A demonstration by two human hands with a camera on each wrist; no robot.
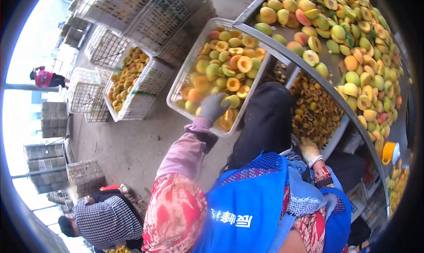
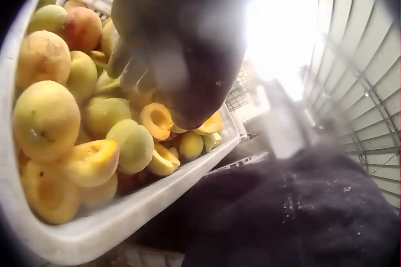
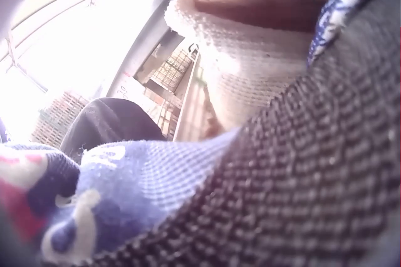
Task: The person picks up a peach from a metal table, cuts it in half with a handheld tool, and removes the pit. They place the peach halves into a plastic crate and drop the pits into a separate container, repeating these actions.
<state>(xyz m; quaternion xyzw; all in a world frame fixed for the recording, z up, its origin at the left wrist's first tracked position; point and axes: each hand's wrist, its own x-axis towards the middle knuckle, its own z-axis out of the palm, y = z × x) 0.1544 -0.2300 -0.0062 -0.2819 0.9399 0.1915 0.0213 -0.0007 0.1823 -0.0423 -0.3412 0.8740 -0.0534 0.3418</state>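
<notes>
My left hand, in a grey glove, reaches over the near end of a white plastic crate full of whole and halved peaches. In the left wrist view, the gloved left hand hangs with its fingers down right at the peaches. My right hand, in a pale knit glove, is low beside my thigh, near a bin of small brownish fruit pieces. The right wrist view has only its glove cuff; the fingers are hidden there, and I cannot tell what they hold.
A metal-rimmed table heaped with peaches curves along the right, with an orange-and-white container by its edge. Stacked crates and another filled crate stand at left. A person in checks bends at lower left.
</notes>
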